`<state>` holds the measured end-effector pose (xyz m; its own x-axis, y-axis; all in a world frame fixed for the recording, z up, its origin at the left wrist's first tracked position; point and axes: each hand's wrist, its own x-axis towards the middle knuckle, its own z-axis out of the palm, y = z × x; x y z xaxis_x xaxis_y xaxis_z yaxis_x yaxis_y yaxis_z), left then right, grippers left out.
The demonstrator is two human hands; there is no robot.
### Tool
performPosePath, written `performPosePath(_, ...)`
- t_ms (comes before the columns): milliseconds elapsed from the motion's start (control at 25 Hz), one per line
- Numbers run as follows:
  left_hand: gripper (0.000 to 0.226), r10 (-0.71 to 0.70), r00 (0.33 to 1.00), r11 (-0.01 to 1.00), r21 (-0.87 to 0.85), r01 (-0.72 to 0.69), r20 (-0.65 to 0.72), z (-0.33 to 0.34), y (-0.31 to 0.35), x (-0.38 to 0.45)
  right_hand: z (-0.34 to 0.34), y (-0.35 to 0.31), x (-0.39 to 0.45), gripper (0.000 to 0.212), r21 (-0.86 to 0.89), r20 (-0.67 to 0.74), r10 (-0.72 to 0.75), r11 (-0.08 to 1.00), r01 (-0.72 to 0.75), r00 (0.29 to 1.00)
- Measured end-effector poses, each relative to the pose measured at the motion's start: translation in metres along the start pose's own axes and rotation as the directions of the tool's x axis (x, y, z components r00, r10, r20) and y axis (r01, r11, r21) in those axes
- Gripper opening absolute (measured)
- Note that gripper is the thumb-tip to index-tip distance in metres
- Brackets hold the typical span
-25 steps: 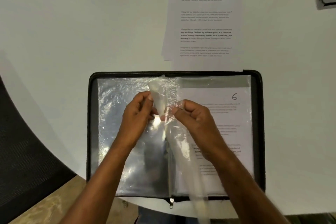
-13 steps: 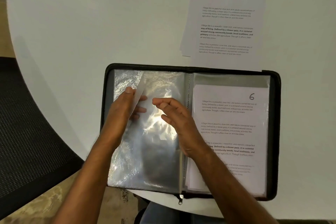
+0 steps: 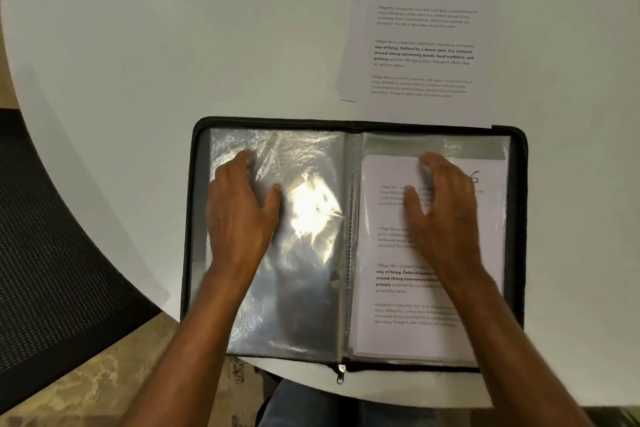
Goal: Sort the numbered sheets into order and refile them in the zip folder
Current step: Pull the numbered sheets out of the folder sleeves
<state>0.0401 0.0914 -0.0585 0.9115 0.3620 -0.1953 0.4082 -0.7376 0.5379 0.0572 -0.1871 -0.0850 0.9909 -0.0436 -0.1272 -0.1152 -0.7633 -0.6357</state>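
Hands flat, fingers relaxed: left hand (image 3: 242, 204) on empty sleeve (image 3: 304, 253), right hand (image 3: 446, 204) on sheet 6 (image 3: 398, 333).

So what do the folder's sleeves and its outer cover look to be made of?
The clear crinkled sleeves under the left hand look like thin glossy plastic film: they wrinkle and throw a bright glare. The black zip folder's outer cover looks like matte fabric with a zip edge; the exact material is hard to tell.
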Motion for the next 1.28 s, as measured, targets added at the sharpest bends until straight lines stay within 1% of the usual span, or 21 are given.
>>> performPosePath(160,0.071,0.057,0.998,0.99,0.126,-0.056,-0.005,0.012,0.017,-0.001,-0.02,0.039,0.01,0.067,-0.158,-0.067,0.009,0.987,-0.019,0.998)
performPosePath(320,0.069,0.112,0.994,0.969,0.222,-0.106,-0.016,0.021,0.026,0.004,-0.031,0.056,0.012,0.077,-0.282,-0.055,0.121,0.95,-0.132,0.991)
performPosePath(400,0.066,0.155,0.987,0.956,0.259,-0.14,-0.039,0.024,0.033,0.004,-0.028,0.058,0.011,0.075,-0.31,-0.069,0.109,0.943,-0.125,0.992)
performPosePath(480,0.061,0.216,0.976,0.932,0.306,-0.195,-0.038,0.028,0.039,0.005,-0.025,0.058,0.009,0.069,-0.297,-0.088,0.088,0.948,-0.111,0.992)
performPosePath(600,0.049,0.319,0.948,0.882,0.364,-0.3,0.009,0.038,0.049,0.006,-0.024,0.056,0.008,0.059,-0.293,-0.12,0.068,0.951,-0.101,0.99)
performPosePath(680,0.041,0.371,0.927,0.857,0.365,-0.363,0.052,0.047,0.06,0.006,-0.025,0.057,0.008,0.051,-0.296,-0.144,0.048,0.951,-0.089,0.988)
performPosePath(800,0.036,0.451,0.886,0.831,0.31,-0.462,0.112,0.059,0.081,0.009,-0.028,0.058,0.007,0.038,-0.273,-0.172,0.006,0.961,-0.054,0.985)
performPosePath(920,0.043,0.528,0.816,0.803,0.174,-0.57,0.235,0.072,0.103,0.02,-0.031,0.053,0.005,0.031,-0.249,-0.193,-0.028,0.968,-0.022,0.981)
performPosePath(1000,0.049,0.561,0.761,0.772,0.128,-0.623,0.324,0.08,0.117,0.027,-0.035,0.049,0.002,0.029,-0.186,-0.181,-0.029,0.982,-0.005,0.983)
performPosePath(1040,0.05,0.575,0.741,0.754,0.127,-0.644,0.347,0.084,0.123,0.03,-0.038,0.046,0.001,0.029,-0.126,-0.18,-0.027,0.992,0.005,0.983)
performPosePath(1120,0.04,0.598,0.719,0.734,0.119,-0.669,0.354,0.088,0.131,0.037,-0.043,0.038,-0.002,0.031,0.014,-0.198,-0.012,1.0,0.015,0.98)
performPosePath(1200,0.023,0.61,0.708,0.737,0.074,-0.672,0.357,0.086,0.136,0.044,-0.048,0.029,-0.002,0.038,0.091,-0.243,0.017,0.996,0.005,0.97)
performPosePath(1240,0.019,0.605,0.704,0.748,0.037,-0.662,0.371,0.085,0.138,0.046,-0.051,0.026,-0.002,0.042,0.123,-0.271,0.04,0.992,-0.007,0.962)
performPosePath(1280,0.019,0.596,0.702,0.764,-0.006,-0.645,0.39,0.082,0.139,0.049,-0.053,0.023,-0.002,0.045,0.177,-0.296,0.077,0.984,-0.025,0.952)
